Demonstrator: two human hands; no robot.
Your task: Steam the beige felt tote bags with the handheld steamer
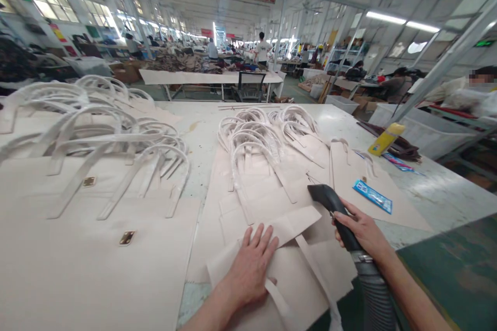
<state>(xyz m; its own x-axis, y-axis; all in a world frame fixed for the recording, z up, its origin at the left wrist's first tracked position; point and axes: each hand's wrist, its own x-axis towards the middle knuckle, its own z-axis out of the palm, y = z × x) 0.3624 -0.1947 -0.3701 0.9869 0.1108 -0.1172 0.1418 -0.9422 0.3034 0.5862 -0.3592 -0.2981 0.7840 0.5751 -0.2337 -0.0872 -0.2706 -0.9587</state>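
My left hand (252,266) lies flat with its fingers apart on a beige bag panel (295,222), whose upper edge is folded over. A strap (316,269) hangs from this panel toward me, and the end of another shows beside my left thumb. Wrapped round a black hose nozzle (337,212) is my right hand (363,227). The nozzle tip points left, just above the panels, and a ribbed hose (375,295) runs down from it. Beyond my left hand lie stacked beige panels with looped handles (256,139).
More panels with handles (116,139) and metal plates (127,238) cover the table's left side. At right lie a blue packet (373,196), a yellow container (386,139) and brown straps (396,145). A pole (446,67) and white bins (427,129) stand beyond the right edge.
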